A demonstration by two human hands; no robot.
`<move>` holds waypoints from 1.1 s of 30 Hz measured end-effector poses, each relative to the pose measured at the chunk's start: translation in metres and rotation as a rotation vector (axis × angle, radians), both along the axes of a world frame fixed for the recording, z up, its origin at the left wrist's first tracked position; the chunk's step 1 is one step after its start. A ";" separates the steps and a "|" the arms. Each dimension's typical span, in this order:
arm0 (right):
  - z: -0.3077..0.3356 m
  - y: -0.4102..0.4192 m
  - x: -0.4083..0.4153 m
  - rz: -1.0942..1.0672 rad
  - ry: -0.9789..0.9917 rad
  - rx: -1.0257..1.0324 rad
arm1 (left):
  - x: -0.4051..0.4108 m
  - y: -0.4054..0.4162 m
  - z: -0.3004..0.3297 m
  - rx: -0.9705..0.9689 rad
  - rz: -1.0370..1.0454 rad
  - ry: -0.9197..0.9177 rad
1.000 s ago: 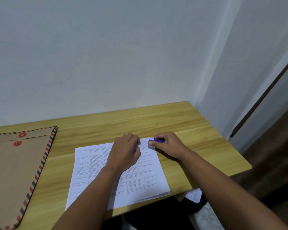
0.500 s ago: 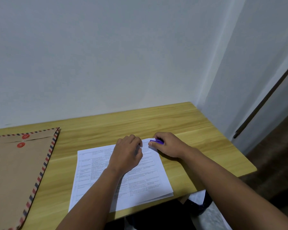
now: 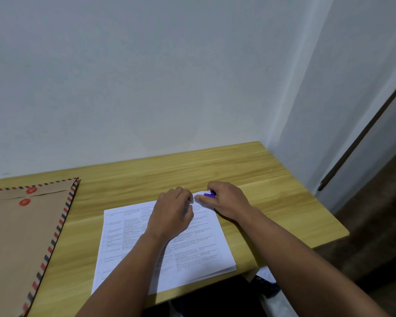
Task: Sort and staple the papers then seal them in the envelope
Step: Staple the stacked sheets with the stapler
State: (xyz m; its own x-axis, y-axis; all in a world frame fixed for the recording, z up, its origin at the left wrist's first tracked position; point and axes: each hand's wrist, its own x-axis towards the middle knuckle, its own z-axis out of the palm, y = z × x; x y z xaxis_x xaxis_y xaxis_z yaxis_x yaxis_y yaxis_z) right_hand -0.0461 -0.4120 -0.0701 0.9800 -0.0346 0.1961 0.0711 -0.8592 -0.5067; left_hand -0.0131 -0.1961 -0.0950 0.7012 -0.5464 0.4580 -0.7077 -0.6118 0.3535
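Note:
A stack of white printed papers (image 3: 201,250) lies on the wooden desk (image 3: 261,170) in front of me. My left hand (image 3: 172,213) rests on the upper part of the stack with fingers curled, near its far right corner. My right hand (image 3: 226,202) grips a small purple stapler (image 3: 210,195) at that same corner; most of the stapler is hidden under the fingers. A brown envelope (image 3: 16,236) with a red-and-blue striped border and two red string buttons lies flat at the left.
The desk meets a white wall at the back and ends at the right beside a wall corner. A dark floor (image 3: 380,225) lies to the right. Dark items (image 3: 265,287) sit under the desk's front edge.
Both hands stay at the stack's far right corner. The view has shifted slightly; the right hand's fingers have adjusted a little around the purple stapler.

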 end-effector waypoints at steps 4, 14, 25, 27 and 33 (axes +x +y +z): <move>-0.004 0.006 0.001 -0.076 -0.022 0.011 | -0.001 0.000 0.000 -0.007 0.000 0.005; -0.002 0.009 0.006 -0.086 -0.005 -0.012 | 0.001 0.000 0.000 0.000 0.013 0.018; -0.001 -0.067 -0.019 -0.300 -0.030 -0.238 | 0.008 -0.004 -0.008 0.011 0.050 0.081; -0.011 -0.086 -0.029 -0.345 -0.059 -0.330 | 0.009 -0.012 -0.009 0.024 0.054 0.065; -0.011 -0.085 -0.038 -0.394 -0.086 -0.503 | 0.010 -0.043 -0.010 0.081 0.048 0.015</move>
